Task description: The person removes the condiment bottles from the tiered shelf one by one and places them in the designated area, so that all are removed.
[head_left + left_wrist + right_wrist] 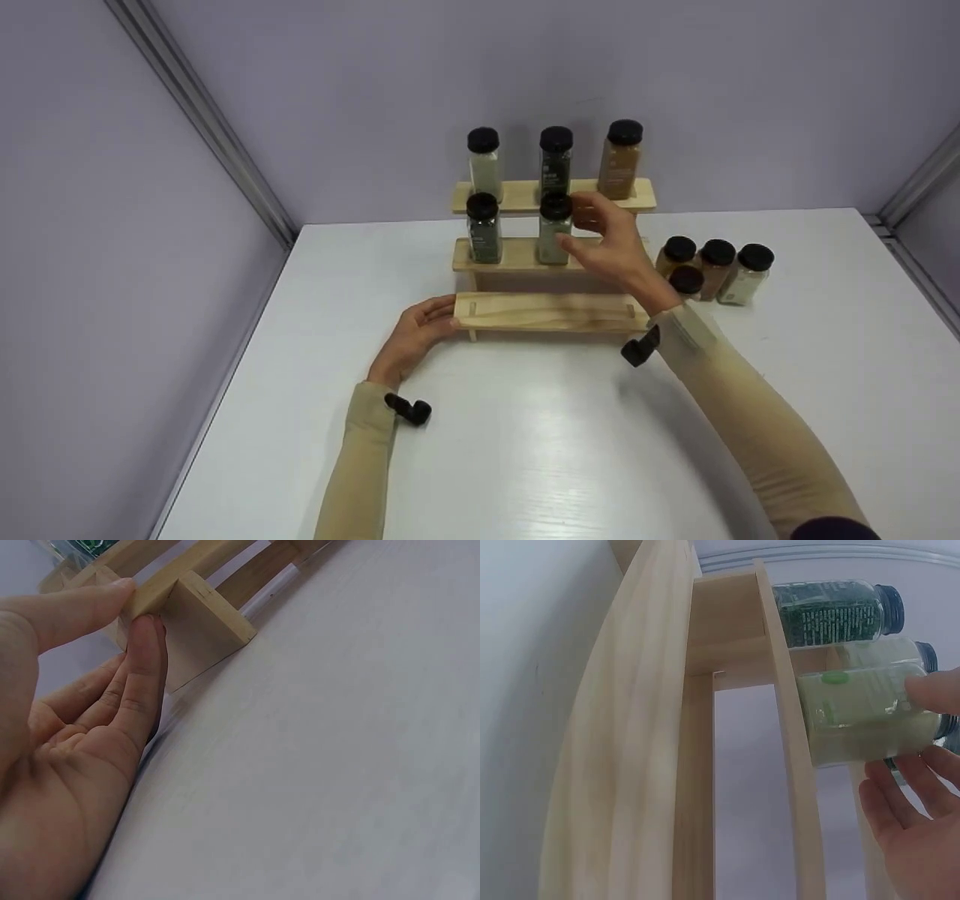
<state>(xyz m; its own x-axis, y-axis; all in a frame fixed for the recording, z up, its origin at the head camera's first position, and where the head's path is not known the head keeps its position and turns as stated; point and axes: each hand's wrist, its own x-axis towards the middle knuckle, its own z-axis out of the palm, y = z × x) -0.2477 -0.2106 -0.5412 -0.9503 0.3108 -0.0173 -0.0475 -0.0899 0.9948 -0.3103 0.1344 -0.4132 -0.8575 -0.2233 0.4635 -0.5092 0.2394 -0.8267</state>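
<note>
Left hand (412, 337) pinches the near end of the wooden rack (540, 307). Right hand (616, 251) is half open, thumb against the pale green jar (551, 251) standing on the middle shelf; can't tell if it's really gripping. Looks like glass: stiff, slick, breakable, probably lightish. I'd grab mid-body, not the cap (556, 204).

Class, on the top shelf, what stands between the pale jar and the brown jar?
A single dark jar stands between them; the head view shows this.

White tabletop (525, 435), lilac back wall (337, 97); grey metal strip (211, 120) at left
</note>
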